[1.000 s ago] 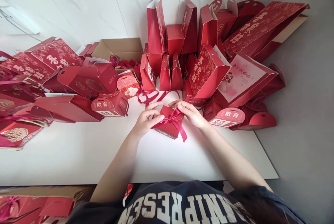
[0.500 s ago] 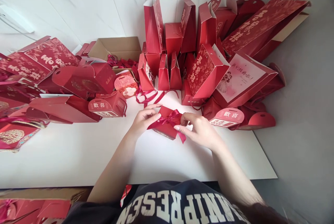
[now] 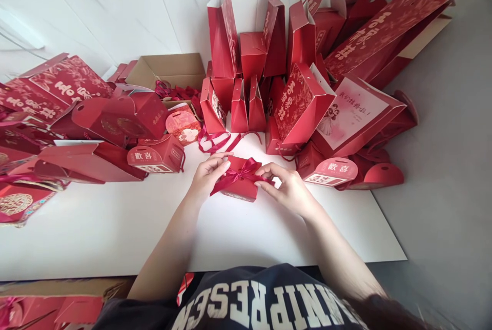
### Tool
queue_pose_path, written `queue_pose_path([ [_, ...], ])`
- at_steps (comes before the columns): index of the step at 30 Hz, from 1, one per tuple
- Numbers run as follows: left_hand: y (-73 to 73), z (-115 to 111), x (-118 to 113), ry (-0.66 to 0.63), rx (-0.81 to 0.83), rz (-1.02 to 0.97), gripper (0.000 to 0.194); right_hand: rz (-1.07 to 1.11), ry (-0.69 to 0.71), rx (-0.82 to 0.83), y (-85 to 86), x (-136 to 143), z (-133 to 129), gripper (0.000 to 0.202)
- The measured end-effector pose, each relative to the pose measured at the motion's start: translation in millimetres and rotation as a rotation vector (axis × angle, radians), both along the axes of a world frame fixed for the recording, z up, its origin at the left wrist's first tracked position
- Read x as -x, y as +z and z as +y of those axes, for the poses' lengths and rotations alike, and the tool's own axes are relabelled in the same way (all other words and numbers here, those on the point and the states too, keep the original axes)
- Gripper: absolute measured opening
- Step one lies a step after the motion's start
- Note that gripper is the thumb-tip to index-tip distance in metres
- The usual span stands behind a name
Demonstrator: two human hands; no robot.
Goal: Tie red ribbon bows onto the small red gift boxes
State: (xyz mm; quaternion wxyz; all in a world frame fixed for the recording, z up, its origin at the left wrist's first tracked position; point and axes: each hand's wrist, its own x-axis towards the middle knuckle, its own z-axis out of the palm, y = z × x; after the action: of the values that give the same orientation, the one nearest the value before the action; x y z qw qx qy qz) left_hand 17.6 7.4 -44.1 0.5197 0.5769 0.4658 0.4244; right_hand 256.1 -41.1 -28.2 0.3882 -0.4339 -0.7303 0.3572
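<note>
The red gift box [image 3: 240,192] sits on the white surface [image 3: 115,232] right in front of the person, between the two hands; its ribbon bow [image 3: 245,172] is already formed on top, with loops and tails spread to both sides, so the tying looks done and the step in hand seems to be neatening; what is left appears to be evening the loops and tails, though how tight the knot is does not show. The right hand [image 3: 290,189] pinches the ribbon at the bow's right side between thumb and fingers; the left hand [image 3: 207,179] rests its thumb and fingers at the box's left edge beside the bow, and whether it grips ribbon, box or both I cannot tell.

Hidden or hard to make out: the fingers cover parts of both ribbon ends; the box's underside and far side are out of sight; the loose ribbon [image 3: 215,144] beyond it is tangled, its ends hard to trace; the red bags [image 3: 15,202] at far left are cut off by the frame.
</note>
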Motion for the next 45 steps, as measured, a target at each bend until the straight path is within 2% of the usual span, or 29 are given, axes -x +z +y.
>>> queue_pose_path([
  [4,1.8,-1,-1,-0.016,-0.025,0.013,0.043,-0.114,-0.015,-0.253,-8.6,-7,5,0.014],
  [10,0.2,-2,-5,-0.006,-0.024,-0.009,0.046,-0.381,-0.05,-0.636,-17.4,-12,4,0.025],
  [14,1.3,-4,-7,0.009,-0.016,-0.015,0.045,-0.398,-0.108,-0.802,-16.7,-12,4,0.022],
  [17,1.8,-6,-9,0.051,0.003,-0.058,0.045,-0.396,-0.126,-0.828,-19.7,-12,7,0.02],
  [22,-1.7,-6,-11,0.075,0.207,-0.27,0.029,-0.384,-0.146,-0.777,-27.6,-12,13,0.023],
  [25,-3.2,-7,-10,0.036,0.252,-0.358,0.025,-0.297,-0.14,-0.662,-25.7,-15,15,0.024],
  [28,-2.2,-8,-11,-0.023,0.237,-0.377,0.026,-0.167,-0.048,-0.451,-16.3,-19,13,0.025],
  [31,0.8,-9,-11,-0.064,0.181,-0.317,0.032,0.089,0.095,-0.155,-7.1,-19,10,0.025],
  [34,3.7,-11,-12,-0.103,0.139,-0.239,0.037,0.379,0.038,0.103,-6.5,-12,10,0.026],
  [37,5.3,-12,-13,-0.141,0.122,-0.184,0.037,0.424,-0.01,0.286,-11.6,-2,14,0.026],
  [40,6.0,-13,-13,-0.17,0.113,-0.15,0.036,0.436,0.051,0.336,-14.5,4,17,0.023],
  [45,4.6,-12,-13,-0.174,0.078,-0.121,0.04,0.345,0.095,0.301,-12.3,4,17,0.028],
])
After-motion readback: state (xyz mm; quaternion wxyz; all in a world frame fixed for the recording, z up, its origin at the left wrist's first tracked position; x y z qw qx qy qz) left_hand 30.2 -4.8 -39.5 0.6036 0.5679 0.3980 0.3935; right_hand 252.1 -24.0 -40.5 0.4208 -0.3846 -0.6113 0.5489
